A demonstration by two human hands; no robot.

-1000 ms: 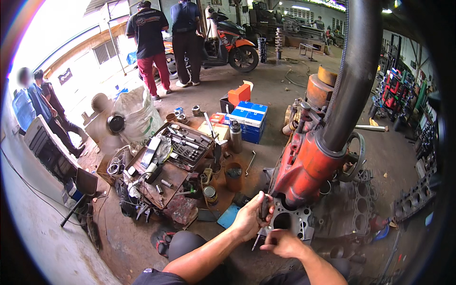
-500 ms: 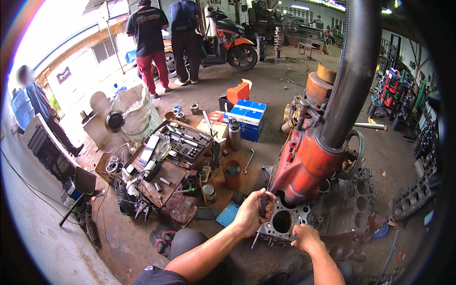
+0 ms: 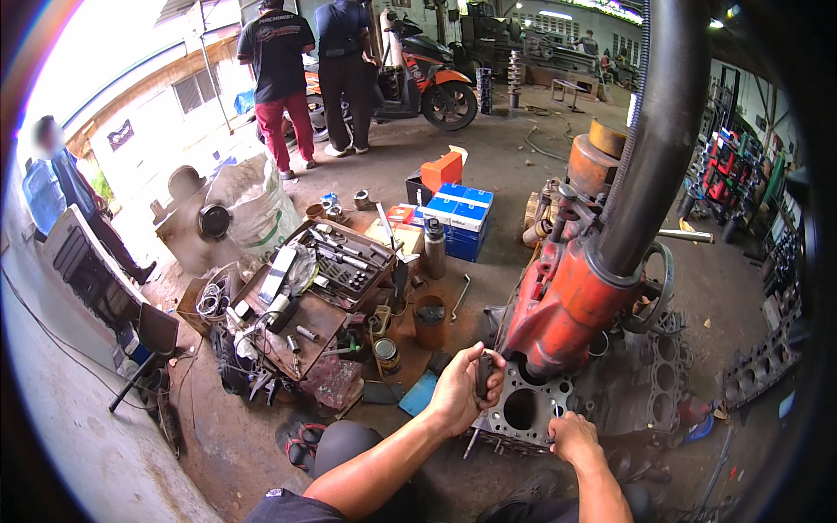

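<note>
One grey metal engine block, one round bore showing
The right hand, fingers curled, is at the block's right edge, what it holds unclear; the left hand is closed around one dark, stubby piece near the left edge. Beyond: one rounded red machine, one motorbike, two people.

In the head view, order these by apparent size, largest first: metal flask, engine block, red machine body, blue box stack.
1. Red machine body
2. Engine block and blue box stack: unsure; the block is nearer and partly hidden
3. Metal flask
</note>
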